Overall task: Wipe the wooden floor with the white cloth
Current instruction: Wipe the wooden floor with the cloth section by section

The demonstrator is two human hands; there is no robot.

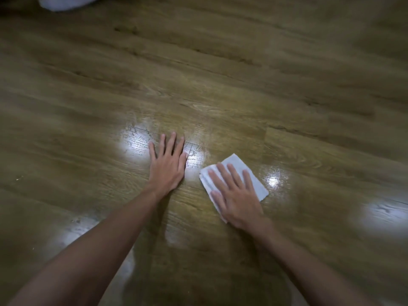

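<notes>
At the far upper left a pale, blurred shape [66, 2] lay at the frame's edge, too soft to identify. The wooden floor [220, 74] ran in long brown planks with visible grain, glossy enough to throw back bright patches of light. The left hand [169, 163] lay flat on the bare boards with fingers straight and spread, holding nothing, probably propping the person's weight. Just to its right, apart from it, the white cloth [257, 182] sat folded into a rough rectangle, thin and slightly creased. The right hand [234, 195] pressed down on it with extended fingers, palm flat, likely to keep the fabric tight against the floor.
</notes>
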